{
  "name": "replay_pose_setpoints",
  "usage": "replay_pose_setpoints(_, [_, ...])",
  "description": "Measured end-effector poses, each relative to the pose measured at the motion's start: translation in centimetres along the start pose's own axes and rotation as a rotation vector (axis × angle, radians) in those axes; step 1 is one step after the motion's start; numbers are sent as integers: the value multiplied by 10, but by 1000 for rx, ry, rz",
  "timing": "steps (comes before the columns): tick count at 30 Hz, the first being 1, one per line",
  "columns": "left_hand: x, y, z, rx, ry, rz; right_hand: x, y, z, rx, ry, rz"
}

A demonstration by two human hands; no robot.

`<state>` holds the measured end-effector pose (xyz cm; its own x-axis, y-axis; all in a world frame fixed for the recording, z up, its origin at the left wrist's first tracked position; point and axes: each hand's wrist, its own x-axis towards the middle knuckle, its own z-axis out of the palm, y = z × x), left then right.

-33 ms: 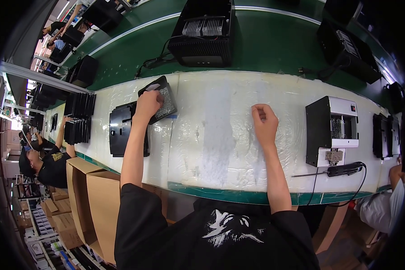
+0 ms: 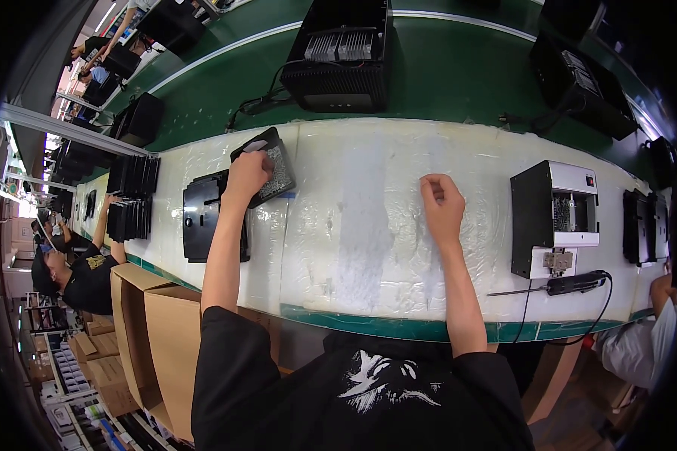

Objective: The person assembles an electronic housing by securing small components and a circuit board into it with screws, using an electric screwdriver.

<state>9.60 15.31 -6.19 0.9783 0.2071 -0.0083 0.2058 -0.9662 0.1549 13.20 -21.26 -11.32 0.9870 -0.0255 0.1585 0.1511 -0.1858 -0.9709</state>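
Note:
My left hand is over a shallow black tray at the left of the table. Its fingers are closed and reach down into a heap of small grey metal pieces, likely screws, too small to tell apart. What those fingertips hold is hidden. Beside that tray and partly behind my left forearm lie glossy black panels. Above the white table covering, right of the middle, my right hand hovers with its fingers curled into a pinch. Whether anything tiny sits in that pinch cannot be made out.
A silver-and-black boxy machine stands at right, with a corded electric screwdriver before it. Black housings sit on the green conveyor beyond. Stacked black panels, a cardboard box and a co-worker are at left.

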Motion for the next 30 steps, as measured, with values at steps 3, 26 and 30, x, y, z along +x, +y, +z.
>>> replay_pose_setpoints(3, [-2,5,-4,-36,-13,-20,0,2,0,-8,8,-15])
replay_pose_setpoints(26, [-9,-1,1,11,99,85,0,1,0,-20,9,-36])
replay_pose_setpoints(30, [-7,-8,4,27,67,88,0,1,0,-20,5,-27])
